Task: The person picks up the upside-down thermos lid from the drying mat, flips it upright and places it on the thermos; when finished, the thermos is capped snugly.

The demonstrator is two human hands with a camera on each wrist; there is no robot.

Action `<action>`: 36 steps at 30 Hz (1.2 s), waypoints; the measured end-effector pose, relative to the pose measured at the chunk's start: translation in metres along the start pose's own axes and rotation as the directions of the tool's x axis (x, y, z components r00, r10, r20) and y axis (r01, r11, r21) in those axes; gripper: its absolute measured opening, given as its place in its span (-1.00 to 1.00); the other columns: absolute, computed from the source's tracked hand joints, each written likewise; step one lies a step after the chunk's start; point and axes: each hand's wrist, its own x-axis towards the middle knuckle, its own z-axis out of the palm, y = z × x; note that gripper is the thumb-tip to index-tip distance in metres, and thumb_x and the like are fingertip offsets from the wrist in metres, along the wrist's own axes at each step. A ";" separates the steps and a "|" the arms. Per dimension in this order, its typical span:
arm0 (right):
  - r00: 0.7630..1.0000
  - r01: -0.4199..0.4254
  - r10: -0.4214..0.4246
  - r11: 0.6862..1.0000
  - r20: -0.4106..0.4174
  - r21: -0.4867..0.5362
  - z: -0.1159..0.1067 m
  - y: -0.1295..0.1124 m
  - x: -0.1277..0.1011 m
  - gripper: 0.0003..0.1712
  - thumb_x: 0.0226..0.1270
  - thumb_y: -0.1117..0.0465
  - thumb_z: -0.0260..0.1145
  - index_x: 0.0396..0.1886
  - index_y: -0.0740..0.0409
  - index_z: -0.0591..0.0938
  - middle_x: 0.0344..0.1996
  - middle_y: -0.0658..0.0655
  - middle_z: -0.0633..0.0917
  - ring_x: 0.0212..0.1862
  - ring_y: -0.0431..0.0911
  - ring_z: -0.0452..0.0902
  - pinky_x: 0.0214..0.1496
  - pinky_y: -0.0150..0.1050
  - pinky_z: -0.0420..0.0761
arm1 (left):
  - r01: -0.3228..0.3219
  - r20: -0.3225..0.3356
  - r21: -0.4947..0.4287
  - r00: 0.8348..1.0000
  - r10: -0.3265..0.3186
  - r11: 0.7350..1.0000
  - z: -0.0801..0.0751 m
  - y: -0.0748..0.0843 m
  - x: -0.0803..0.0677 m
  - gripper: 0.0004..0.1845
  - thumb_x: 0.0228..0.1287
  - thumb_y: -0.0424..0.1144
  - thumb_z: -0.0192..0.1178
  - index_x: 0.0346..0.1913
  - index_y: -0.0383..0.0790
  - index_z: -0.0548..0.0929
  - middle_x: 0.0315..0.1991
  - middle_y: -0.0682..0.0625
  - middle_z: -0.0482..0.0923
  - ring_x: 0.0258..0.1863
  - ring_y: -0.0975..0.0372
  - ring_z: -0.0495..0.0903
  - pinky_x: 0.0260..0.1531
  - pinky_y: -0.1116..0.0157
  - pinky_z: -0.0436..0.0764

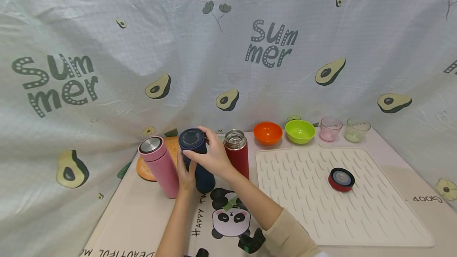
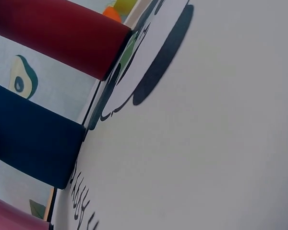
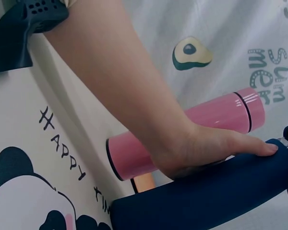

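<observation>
Navy flask (image 1: pixel 206 179) is stood right of pink flask (image 1: pixel 163 171), wrapped by left hand (image 1: pixel 186 175), its cap (image 1: pixel 191 138) gripped by right hand (image 1: pixel 213 154); uncapped red flask (image 1: pixel 239 158) is farther right. Navy flask should be held firm, cap turned level to avoid cross-threading, red flask not nudged

A pale table (image 1: pixel 130 219) is bearing a printed panda (image 1: pixel 231 224) and dark lettering, including the word HAPPY (image 1: pixel 198 223). A pink bottle (image 1: pixel 163 169), a dark blue bottle (image 1: pixel 204 175) and a red bottle (image 1: pixel 240 158) are standing in a row from left to right, with a round orange mat (image 1: pixel 143 168) showing behind the first two. Farther right, an orange bowl (image 1: pixel 267 135), a green bowl (image 1: pixel 300 133), a pink glass (image 1: pixel 330 130) and a clear glass (image 1: pixel 357 131) are lining the back, and a white ridged mat (image 1: pixel 303 201) is lying in front of them.
</observation>
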 end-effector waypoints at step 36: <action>0.979 -0.178 0.166 0.979 0.116 0.104 0.007 0.013 0.014 -0.26 0.20 0.08 0.26 0.33 0.05 0.19 0.16 0.13 0.36 0.11 -0.09 0.39 0.12 -0.21 0.43 | 0.063 0.060 -0.092 0.997 -0.057 0.994 -0.005 -0.009 -0.002 -0.30 0.37 0.09 -0.13 0.35 -0.36 0.08 0.10 0.17 0.40 0.02 0.32 0.43 0.00 0.44 0.42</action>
